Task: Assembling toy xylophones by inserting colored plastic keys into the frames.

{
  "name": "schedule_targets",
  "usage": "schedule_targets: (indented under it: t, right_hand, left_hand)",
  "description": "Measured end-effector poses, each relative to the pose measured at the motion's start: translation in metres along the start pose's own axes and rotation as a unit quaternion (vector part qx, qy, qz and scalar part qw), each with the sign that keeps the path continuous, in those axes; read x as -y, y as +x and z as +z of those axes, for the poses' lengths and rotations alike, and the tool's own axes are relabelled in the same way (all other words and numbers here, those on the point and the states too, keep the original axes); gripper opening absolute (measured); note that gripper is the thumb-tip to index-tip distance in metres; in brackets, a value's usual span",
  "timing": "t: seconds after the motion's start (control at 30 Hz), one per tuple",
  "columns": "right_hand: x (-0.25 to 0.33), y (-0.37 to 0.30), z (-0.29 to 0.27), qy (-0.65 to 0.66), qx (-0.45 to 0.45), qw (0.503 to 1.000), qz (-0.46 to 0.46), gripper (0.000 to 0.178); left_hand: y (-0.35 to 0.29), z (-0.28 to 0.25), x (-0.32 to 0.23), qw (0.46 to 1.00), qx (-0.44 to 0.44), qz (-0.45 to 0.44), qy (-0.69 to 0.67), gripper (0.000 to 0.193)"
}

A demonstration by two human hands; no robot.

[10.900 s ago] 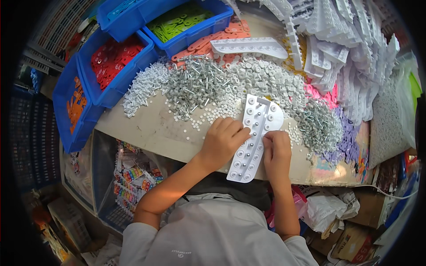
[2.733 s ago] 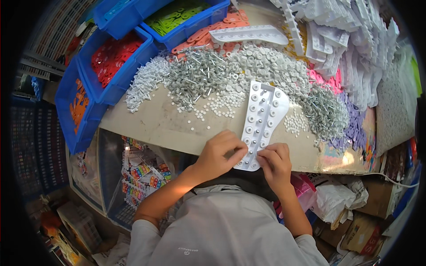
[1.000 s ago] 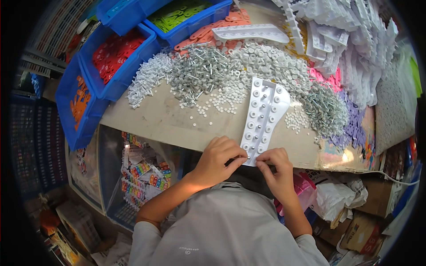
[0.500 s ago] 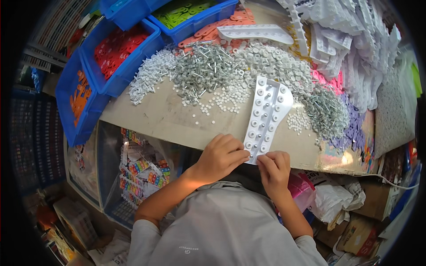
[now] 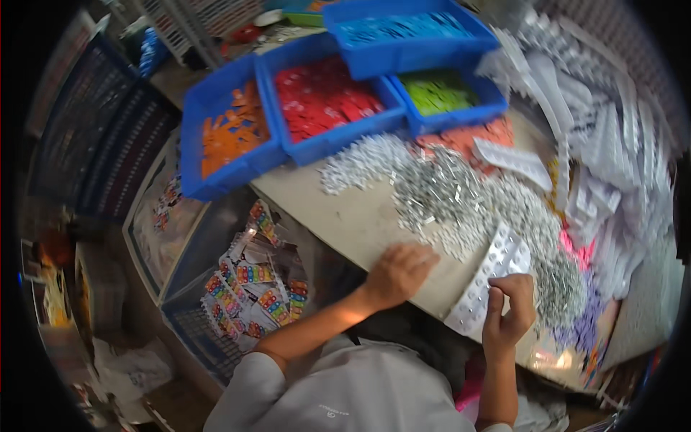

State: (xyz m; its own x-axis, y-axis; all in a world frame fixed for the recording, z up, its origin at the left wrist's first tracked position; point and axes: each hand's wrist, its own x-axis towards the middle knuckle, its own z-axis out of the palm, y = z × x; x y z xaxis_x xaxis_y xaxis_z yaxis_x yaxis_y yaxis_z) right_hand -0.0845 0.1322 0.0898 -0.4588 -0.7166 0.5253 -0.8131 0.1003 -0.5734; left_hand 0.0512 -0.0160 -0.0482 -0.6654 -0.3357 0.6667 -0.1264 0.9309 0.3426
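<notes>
My left hand (image 5: 398,273) rests palm down on the bare tan table (image 5: 345,216) near its front edge, fingers curled, holding nothing that I can see. My right hand (image 5: 508,309) pinches the near end of a long white plastic blister tray (image 5: 486,284) with rows of round pockets, which lies tilted on the table edge. Just beyond the tray spreads a pile of small silver metal parts (image 5: 468,198) and a heap of small white parts (image 5: 360,162).
Blue bins hold orange pieces (image 5: 230,133), red pieces (image 5: 324,97), green pieces (image 5: 439,90) and blue pieces (image 5: 403,29). Stacked white blister trays (image 5: 612,151) fill the right side. A basket of colourful packaged cards (image 5: 248,288) sits below the table at left.
The view has swung to the left, so the bins now sit at the top centre. My left hand has come off the tray onto the table; my right hand still holds the tray's near end.
</notes>
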Motion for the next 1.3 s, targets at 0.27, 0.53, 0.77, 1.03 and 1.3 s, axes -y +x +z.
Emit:
schedule_targets:
  t: [0.27,0.53,0.77,1.03,1.3]
  right_hand:
    - [0.048,0.191,0.178,0.013,0.123,0.971,-0.203,0.011]
    - [0.002,0.272,0.314,-0.228,0.304,0.92,-0.092,0.031]
    - [-0.034,0.278,0.317,-0.169,0.308,0.926,-0.139,0.019]
    - [0.0,0.26,0.278,-0.072,0.231,0.962,-0.129,0.02]
    - [-0.003,0.255,0.23,0.303,0.33,0.894,0.037,0.022]
  left_hand:
    - [-0.003,-0.002,0.007,0.994,-0.001,-0.055,-0.095,0.024]
    - [-0.001,-0.001,0.008,0.993,-0.024,-0.063,-0.097,0.025]
    - [0.017,-0.093,0.056,0.984,-0.159,-0.051,-0.059,0.016]
    - [0.046,-0.239,0.334,0.926,-0.063,-0.359,0.095,0.027]
    - [0.025,-0.234,0.427,0.84,0.227,-0.376,0.318,0.026]
